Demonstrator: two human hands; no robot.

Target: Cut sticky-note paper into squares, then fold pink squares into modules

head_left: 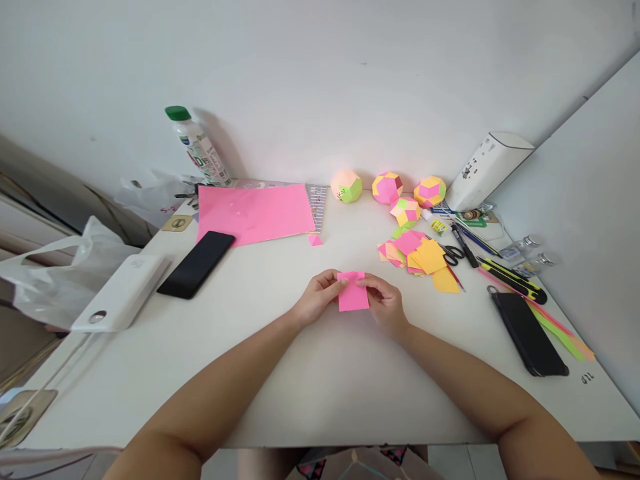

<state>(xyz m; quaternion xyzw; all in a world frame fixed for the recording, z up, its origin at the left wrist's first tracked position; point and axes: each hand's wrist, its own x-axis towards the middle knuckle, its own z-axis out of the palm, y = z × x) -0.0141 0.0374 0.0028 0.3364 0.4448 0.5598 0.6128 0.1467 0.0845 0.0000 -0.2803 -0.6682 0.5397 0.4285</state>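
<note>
A small pink paper square (pixel 353 295) is held up above the white desk, its flat face toward me. My left hand (pixel 320 296) pinches its upper left edge, the thumb lying on the front. On the other side, my right hand (pixel 387 304) grips the upper right edge between thumb and fingers. Beyond my right hand lies a loose pile of pink, yellow, peach and green paper pieces (pixel 431 256). A small folded pink piece (pixel 315 240) rests on the desk beyond my left hand.
Several paper balls (pixel 346 186) stand along the wall. Black scissors (pixel 454 255), a yellow-black cutter (pixel 515 280) and a black case (pixel 529 333) lie at right. A large pink sheet (pixel 260 212), a phone (pixel 197 265), a white box (pixel 123 293) and a green-capped bottle (pixel 200 147) are at left.
</note>
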